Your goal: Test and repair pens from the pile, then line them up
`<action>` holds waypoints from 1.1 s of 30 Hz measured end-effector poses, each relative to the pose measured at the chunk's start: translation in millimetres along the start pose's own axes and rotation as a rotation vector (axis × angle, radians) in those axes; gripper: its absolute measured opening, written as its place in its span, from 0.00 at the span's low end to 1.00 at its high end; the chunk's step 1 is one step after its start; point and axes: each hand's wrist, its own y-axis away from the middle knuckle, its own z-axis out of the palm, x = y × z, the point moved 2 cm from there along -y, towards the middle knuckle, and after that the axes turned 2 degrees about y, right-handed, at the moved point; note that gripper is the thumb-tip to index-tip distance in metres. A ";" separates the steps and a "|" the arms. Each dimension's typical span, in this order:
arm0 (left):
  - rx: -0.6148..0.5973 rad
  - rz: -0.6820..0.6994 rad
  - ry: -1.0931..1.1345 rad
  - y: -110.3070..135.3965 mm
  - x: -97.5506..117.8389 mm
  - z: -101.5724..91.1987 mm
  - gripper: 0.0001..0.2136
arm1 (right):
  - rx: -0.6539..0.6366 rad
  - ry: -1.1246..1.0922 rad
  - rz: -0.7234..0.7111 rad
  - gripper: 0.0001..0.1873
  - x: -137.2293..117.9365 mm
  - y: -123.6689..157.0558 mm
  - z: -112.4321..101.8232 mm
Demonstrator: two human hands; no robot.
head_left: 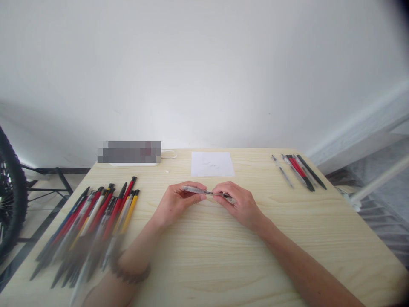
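In front of the paper (212,164), we find the left hand (173,204) and right hand (242,204) pinching opposite ends of a clear pen (194,189). We judge work partway: this pen appears unfinished; a small pen group (298,170) lies right of the paper, a larger pen pile (111,221) left.

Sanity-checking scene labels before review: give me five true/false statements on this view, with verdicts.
1. The left hand and right hand both grip a slim clear-and-black pen. True.
2. The larger group of slim multicoloured pens lies right of the hands. False: it lies to their left.
3. A white rectangular paper sheet lies on the pale wood-grain table, beyond the hands. True.
4. A dark beaded bracelet is on the right wrist. False: it is on the left wrist.
5. A knobbly black tyre shows at the picture's left edge. True.
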 end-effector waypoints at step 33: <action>0.128 0.047 0.100 -2.6 0.8 -3.4 0.08 | 0.021 -0.078 0.153 0.10 8.7 -0.4 -0.8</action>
